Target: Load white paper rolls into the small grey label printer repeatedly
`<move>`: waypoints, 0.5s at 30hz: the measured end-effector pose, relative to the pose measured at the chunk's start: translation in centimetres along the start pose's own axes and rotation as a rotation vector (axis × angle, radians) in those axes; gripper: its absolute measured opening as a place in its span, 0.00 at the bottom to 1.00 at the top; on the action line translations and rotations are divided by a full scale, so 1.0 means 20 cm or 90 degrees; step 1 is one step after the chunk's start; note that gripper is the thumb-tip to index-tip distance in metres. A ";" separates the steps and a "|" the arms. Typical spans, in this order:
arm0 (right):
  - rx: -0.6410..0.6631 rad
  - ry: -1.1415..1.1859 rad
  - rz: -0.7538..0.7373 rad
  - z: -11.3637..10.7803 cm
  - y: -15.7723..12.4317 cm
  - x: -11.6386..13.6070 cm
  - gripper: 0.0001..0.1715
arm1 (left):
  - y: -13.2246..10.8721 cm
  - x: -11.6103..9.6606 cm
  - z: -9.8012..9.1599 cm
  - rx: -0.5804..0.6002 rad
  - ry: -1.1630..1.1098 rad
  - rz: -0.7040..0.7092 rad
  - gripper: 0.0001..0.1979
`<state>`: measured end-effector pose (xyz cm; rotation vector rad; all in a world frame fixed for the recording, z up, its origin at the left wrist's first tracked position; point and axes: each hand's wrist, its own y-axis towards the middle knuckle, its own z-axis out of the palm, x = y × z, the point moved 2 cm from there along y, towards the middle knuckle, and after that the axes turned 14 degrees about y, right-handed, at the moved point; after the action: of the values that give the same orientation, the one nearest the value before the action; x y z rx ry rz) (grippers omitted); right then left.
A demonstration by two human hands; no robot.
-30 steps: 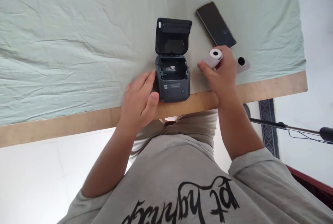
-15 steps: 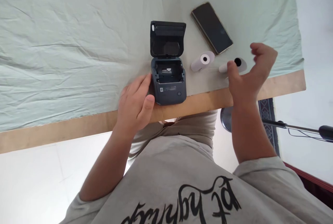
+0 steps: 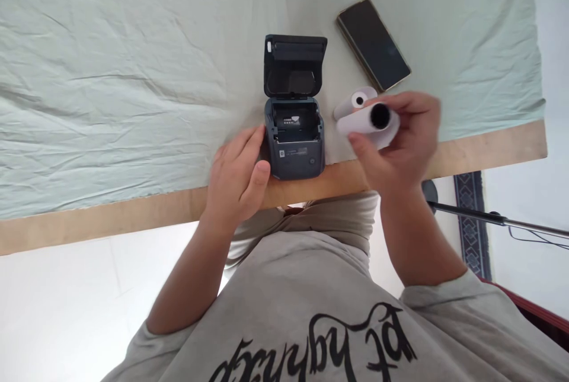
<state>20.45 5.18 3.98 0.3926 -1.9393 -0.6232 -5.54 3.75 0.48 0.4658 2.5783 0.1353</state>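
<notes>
Head-height view, steeply downward

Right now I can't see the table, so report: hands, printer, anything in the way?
Left hand at printer; right hand gripping white roll. Printer lid open, no roll inside. Second roll beside printer, possibly in the way.

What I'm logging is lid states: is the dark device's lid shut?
No, the dark device has its lid open, exposing the compartment inside.

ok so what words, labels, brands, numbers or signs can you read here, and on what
None reads clearly.
Grey shirt: black script, partly cut off; no sure reading.
Dark device, front: boxed sign and small print, too blurred.
Label inside it: too small.
Button: mark too small.
</notes>
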 end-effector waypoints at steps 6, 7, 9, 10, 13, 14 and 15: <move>0.160 -0.046 -0.085 0.20 0.06 0.12 0.23 | 0.00 -0.01 0.00 0.007 -0.006 0.008 0.42; 0.179 -0.060 -0.095 0.22 0.07 0.11 0.24 | 0.00 -0.01 -0.01 0.010 -0.006 0.007 0.42; 0.208 -0.102 -0.092 0.24 0.09 0.07 0.22 | -0.01 -0.01 -0.01 0.012 -0.004 0.007 0.43; 0.223 -0.126 -0.076 0.24 0.10 0.04 0.20 | -0.01 -0.01 -0.01 0.012 -0.003 0.007 0.43; 0.253 -0.168 -0.043 0.25 0.12 -0.02 0.13 | -0.01 -0.01 -0.01 0.014 -0.001 0.008 0.44; 0.259 -0.171 -0.040 0.26 0.12 -0.03 0.12 | -0.01 -0.01 -0.01 0.014 -0.001 0.009 0.43; 0.265 -0.171 -0.036 0.26 0.13 -0.04 0.09 | -0.01 -0.01 -0.01 0.013 -0.001 0.010 0.43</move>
<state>16.01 9.03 3.07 0.6507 -2.3270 -0.3135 -5.45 3.53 0.80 0.4928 2.5768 0.1128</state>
